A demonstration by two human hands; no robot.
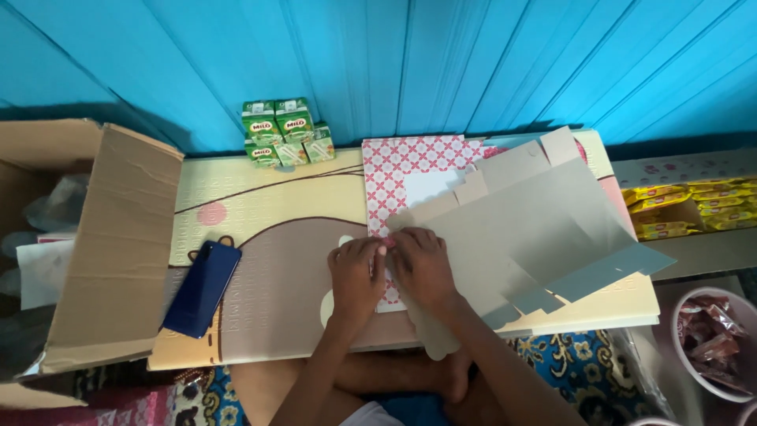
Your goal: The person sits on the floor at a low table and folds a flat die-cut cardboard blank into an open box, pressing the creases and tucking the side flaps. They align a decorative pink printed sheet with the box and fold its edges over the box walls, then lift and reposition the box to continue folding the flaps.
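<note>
My left hand (356, 276) and my right hand (424, 268) press side by side on the left edge of a flat, unfolded grey cardboard box blank (544, 225). The blank lies tilted across a low board with a cartoon print (268, 237). Under the blank is a sheet with a red and white pattern (394, 170), its white inner side partly showing. Both hands pinch or flatten a fold where the grey card meets the patterned sheet. The fingertips are curled down, so what lies beneath them is hidden.
A dark blue phone (203, 286) lies on the board's left part. Several small green drink cartons (285, 130) stand at the back against the blue wall. An open brown cardboard box (102, 244) sits at left. Yellow snack packets (694, 207) and a bowl of wrapped sweets (714, 339) are at right.
</note>
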